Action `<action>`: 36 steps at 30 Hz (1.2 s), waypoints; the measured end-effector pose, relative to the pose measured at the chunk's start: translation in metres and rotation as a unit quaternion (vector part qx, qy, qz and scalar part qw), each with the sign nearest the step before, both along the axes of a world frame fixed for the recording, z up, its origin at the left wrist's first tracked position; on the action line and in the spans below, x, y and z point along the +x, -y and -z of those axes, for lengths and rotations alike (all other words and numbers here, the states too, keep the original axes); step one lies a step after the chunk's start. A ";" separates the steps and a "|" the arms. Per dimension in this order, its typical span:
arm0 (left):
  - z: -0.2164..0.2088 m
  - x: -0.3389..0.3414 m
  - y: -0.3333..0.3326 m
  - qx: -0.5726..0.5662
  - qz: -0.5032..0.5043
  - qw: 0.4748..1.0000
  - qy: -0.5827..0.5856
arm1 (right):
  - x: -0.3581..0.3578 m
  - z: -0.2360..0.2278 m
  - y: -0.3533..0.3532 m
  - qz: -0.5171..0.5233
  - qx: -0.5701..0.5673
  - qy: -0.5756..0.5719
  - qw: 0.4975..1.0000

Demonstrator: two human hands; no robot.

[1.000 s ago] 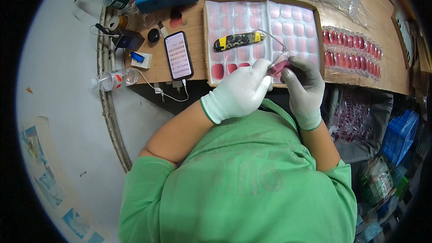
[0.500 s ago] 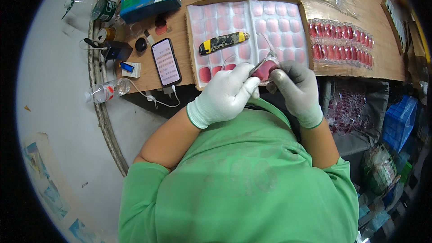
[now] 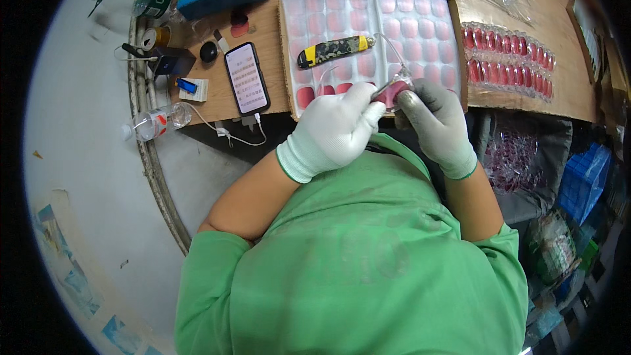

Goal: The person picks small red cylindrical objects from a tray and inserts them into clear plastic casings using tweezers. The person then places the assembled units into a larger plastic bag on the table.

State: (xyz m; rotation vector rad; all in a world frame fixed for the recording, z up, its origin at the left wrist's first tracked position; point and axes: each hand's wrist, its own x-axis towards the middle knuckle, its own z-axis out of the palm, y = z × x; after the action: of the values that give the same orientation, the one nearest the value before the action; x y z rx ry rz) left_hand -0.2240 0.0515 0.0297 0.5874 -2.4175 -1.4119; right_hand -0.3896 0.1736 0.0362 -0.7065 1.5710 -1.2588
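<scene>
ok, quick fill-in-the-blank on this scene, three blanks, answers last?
1. Holding pink-lensed eyewear, the left hand and right hand wear gloves edged in ____ (colour).
2. The phone lies to the ____ of the box.
3. The red-lensed pieces right of the box form ____ (number) rows.
Missing words: green; left; two.

1. Phone (image 3: 247, 79), left: dark lines of text on its lit screen, too small to read.
2. Green shirt (image 3: 355, 302), near: large faded lettering, unclear.
3. Green bottle label (image 3: 156, 1), far left: pale print, illegible.
</scene>
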 end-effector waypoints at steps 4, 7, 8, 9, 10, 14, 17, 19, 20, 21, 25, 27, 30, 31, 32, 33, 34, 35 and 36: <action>-0.004 -0.004 0.003 0.021 -0.008 0.999 0.049 | -0.008 -0.007 0.000 -0.054 -0.020 -0.154 0.986; -0.012 -0.007 0.006 0.051 0.011 0.997 0.065 | -0.012 -0.007 -0.001 -0.075 -0.039 -0.212 0.974; -0.013 -0.007 0.006 0.071 0.025 0.995 0.058 | -0.013 -0.009 -0.004 -0.084 -0.035 -0.230 0.969; -0.013 -0.007 0.006 0.093 0.039 0.994 0.051 | -0.013 -0.013 -0.007 -0.094 -0.031 -0.248 0.964; -0.014 -0.007 0.005 0.060 0.052 0.996 0.035 | -0.014 -0.017 -0.009 -0.103 -0.026 -0.265 0.958; -0.012 -0.015 0.001 -0.045 0.064 0.997 0.002 | -0.015 -0.011 -0.007 -0.107 -0.015 -0.323 0.940; -0.012 -0.017 0.000 -0.077 0.038 0.996 0.028 | -0.010 -0.007 -0.004 -0.063 -0.029 -0.292 0.954; -0.017 -0.016 0.002 -0.054 0.059 0.994 0.074 | -0.009 -0.007 -0.006 -0.056 -0.007 -0.272 0.961; -0.020 -0.015 0.004 -0.044 0.067 0.992 0.100 | -0.011 -0.007 -0.008 -0.059 0.010 -0.257 0.965; -0.021 -0.013 0.005 -0.064 0.088 0.987 0.116 | -0.011 -0.007 -0.010 -0.063 0.028 -0.242 0.968; -0.038 -0.011 0.004 -0.132 0.194 0.952 0.197 | -0.006 0.004 -0.026 -0.018 -0.044 -0.372 0.927; -0.044 -0.013 0.002 -0.136 0.241 0.943 0.185 | -0.013 -0.003 -0.029 -0.138 -0.099 -0.373 0.912; -0.030 -0.025 0.023 0.005 0.257 0.966 0.042 | -0.027 -0.010 -0.034 -0.188 -0.145 -0.301 0.924; -0.018 -0.032 0.030 0.158 0.166 0.973 0.031 | -0.039 -0.012 -0.039 -0.194 -0.139 -0.263 0.935; 0.013 -0.040 0.030 0.233 -0.010 0.972 0.012 | -0.045 -0.014 -0.041 -0.201 -0.132 -0.226 0.944; 0.044 -0.046 0.040 0.096 -0.011 0.994 0.052 | -0.044 -0.014 -0.040 -0.140 -0.160 -0.239 0.948; 0.069 -0.050 0.045 -0.043 -0.010 0.995 0.090 | -0.050 -0.012 -0.044 -0.138 -0.153 -0.264 0.942; 0.079 -0.050 0.040 -0.085 0.027 0.978 0.190 | -0.053 -0.009 -0.050 -0.123 -0.136 -0.233 0.955; 0.088 -0.050 0.033 -0.125 0.065 0.948 0.287 | -0.055 -0.007 -0.055 -0.106 -0.117 -0.202 0.967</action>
State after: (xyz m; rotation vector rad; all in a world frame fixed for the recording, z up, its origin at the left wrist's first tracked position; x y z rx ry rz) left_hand -0.2736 0.0189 -0.0587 0.8835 -3.0776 -1.0482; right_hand -0.4442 0.2288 0.0429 -1.3158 1.6247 -1.2000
